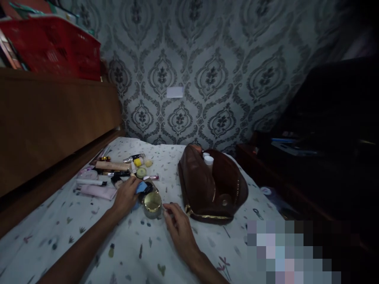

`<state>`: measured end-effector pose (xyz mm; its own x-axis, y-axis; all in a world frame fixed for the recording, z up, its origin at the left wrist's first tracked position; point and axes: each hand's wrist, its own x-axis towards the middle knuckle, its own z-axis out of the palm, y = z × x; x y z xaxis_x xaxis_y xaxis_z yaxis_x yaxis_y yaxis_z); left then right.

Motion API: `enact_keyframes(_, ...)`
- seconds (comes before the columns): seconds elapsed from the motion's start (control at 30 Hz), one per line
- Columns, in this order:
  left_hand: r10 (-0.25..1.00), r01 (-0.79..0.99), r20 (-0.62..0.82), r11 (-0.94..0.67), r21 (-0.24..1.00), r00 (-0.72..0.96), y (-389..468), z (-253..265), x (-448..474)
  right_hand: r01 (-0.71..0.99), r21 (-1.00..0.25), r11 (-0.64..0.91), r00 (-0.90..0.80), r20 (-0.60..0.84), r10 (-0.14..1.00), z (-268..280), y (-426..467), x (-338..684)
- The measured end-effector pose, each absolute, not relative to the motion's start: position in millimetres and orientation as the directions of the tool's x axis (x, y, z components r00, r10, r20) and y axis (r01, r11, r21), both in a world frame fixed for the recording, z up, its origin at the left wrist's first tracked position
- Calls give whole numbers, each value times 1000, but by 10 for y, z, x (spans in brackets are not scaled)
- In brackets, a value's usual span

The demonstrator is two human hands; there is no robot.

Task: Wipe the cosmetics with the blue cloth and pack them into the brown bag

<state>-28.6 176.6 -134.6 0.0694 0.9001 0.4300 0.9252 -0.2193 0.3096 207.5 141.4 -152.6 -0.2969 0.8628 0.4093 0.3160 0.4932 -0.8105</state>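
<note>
My left hand (pixel 126 196) is closed at the near edge of a group of cosmetics, with a piece of blue cloth (pixel 141 187) showing at its fingertips. Beside it stands a squat glass jar (pixel 152 206) with a shiny gold lid. My right hand (pixel 180 227) is just right of the jar, fingers apart and slightly bent, with nothing visible in it. A dark round item behind the jar is partly hidden. To the right sits a brown cosmetic bag (pixel 195 177), unzipped, with white-capped containers (pixel 209 160) inside.
Tubes, bottles and pencils lie at the left, among them a pink tube (pixel 98 191) and a beige tube (pixel 112 165). A wooden cabinet (pixel 56 126) bearing a red basket (pixel 56 47) borders the left. Patterned wallpaper (pixel 192 67) closes the back; dark furniture (pixel 331 130) stands right.
</note>
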Motion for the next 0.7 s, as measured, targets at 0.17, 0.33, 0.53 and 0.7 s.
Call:
enact_keyframes(0.17, 900, 924, 432, -203, 324, 47, 1758, -1332, -273, 332, -798, 504, -298, 418, 858, -1560, 1432, 2080)
enact_keyframes(0.33, 909, 930, 415, -186, 317, 40, 1738, -1327, -266, 328, -801, 501, -316, 407, 857, -1543, 1437, 2084)
enact_keyframes(0.53, 895, 915, 445, -201, 350, 26, 1768, -1305, -325, 326, -785, 527, -299, 443, 845, -1532, 1386, 2072)
enact_keyframes(0.7, 905, 987, 425, -48, 150, -21, 2246, -980, -599, 354, -770, 530, -295, 446, 845, -1534, 1363, 2069)
